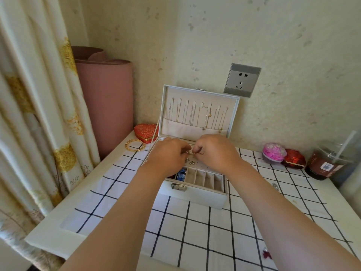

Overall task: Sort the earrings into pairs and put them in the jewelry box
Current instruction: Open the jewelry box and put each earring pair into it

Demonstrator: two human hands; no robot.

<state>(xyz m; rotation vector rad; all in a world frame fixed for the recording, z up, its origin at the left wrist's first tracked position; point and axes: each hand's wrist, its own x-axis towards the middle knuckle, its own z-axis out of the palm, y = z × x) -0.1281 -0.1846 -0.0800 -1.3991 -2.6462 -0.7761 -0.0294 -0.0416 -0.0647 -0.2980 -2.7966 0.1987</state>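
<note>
A speckled wall stood at twelve o'clock, a curtain at nine. The checked cloth carried the open jewelry box at centre. Over its tray, left hand and right hand pinched one silver earring with curled fingertips.

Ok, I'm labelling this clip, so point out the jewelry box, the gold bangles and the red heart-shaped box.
jewelry box (197, 198): head view, on its white front wall.
gold bangles (128, 143): head view, on the left arc of the rings.
red heart-shaped box (146, 132): head view, on its patterned lid.
</note>
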